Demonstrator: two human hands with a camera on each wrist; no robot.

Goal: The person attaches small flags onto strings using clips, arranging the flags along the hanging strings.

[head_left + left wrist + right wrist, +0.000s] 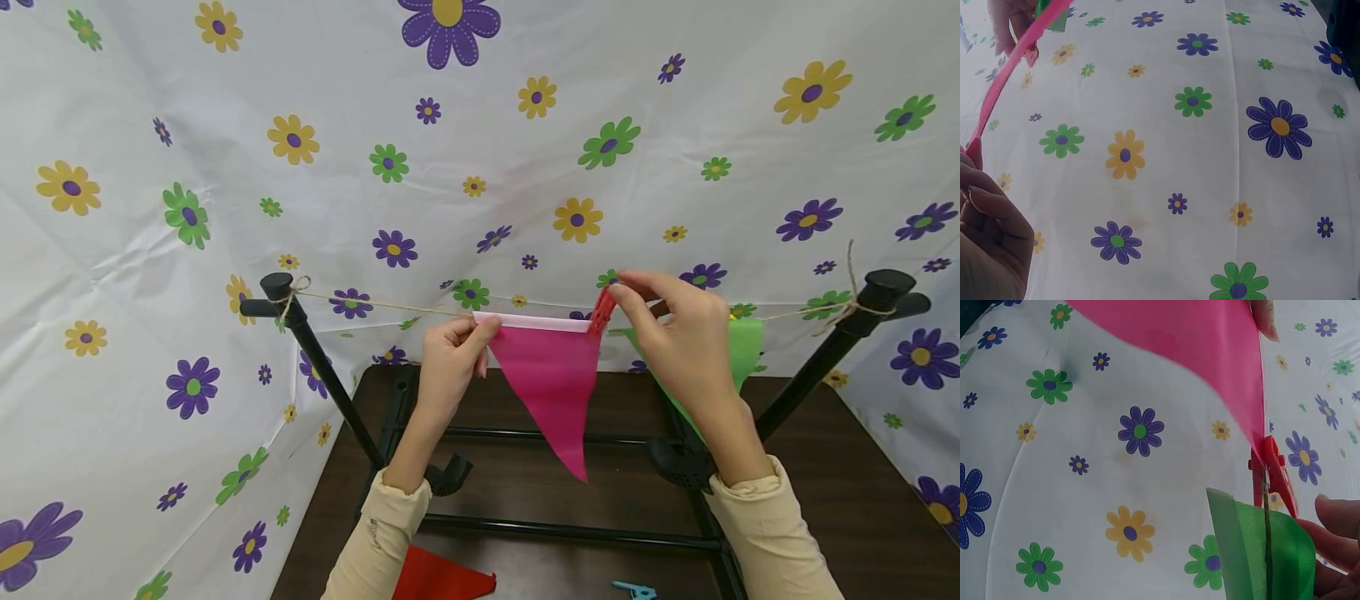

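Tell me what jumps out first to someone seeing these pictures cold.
The bright pink flag hangs at the centre from a string stretched between two black posts, with the left hand pinching its top left corner. At its top right corner the right hand holds a red clothespin on the string, and a green flag hangs just behind that hand. All around is a white cloth with flowers.

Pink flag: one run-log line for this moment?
left hand: pinches pink flag corner | right hand: pinches red clothespin on string
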